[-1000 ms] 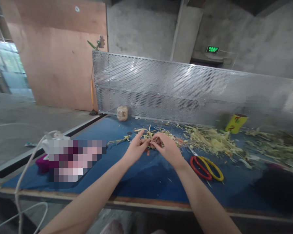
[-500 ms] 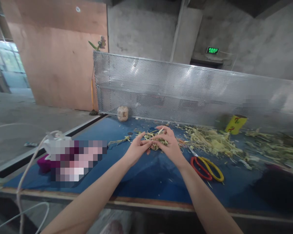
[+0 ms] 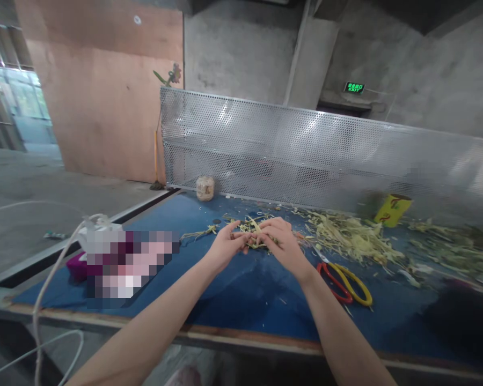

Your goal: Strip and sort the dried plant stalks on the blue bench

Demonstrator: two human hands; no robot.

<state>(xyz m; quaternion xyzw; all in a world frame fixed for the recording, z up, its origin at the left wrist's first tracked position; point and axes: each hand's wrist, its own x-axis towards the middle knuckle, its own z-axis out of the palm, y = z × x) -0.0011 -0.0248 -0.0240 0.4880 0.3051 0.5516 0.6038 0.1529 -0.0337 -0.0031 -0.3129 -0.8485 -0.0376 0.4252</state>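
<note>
My left hand [image 3: 228, 242] and my right hand [image 3: 282, 239] meet over the blue table [image 3: 241, 300], their fingertips close together. Both are closed, pinching pale yellow-green plant strips [image 3: 254, 224] that look like dry husk or straw. Loose ends stick out above and below the fingers, which hide the exact grip. Scissors [image 3: 333, 266] with one red and one yellow handle lie by my right forearm. To the left of my left hand rests a thin bundle of strips [image 3: 201, 232].
A large heap of strips [image 3: 356, 236] spreads to the right, with a yellow can [image 3: 393, 210] behind it. A perforated metal panel [image 3: 241, 145] borders the far side. A small whitish jar [image 3: 205, 188] stands at the back left. A white cable [image 3: 48, 284] hangs over the left edge.
My right hand's fingers have come down and curled in closer over the strips. The left hand stays nearly in place. The whole view has shifted slightly.
</note>
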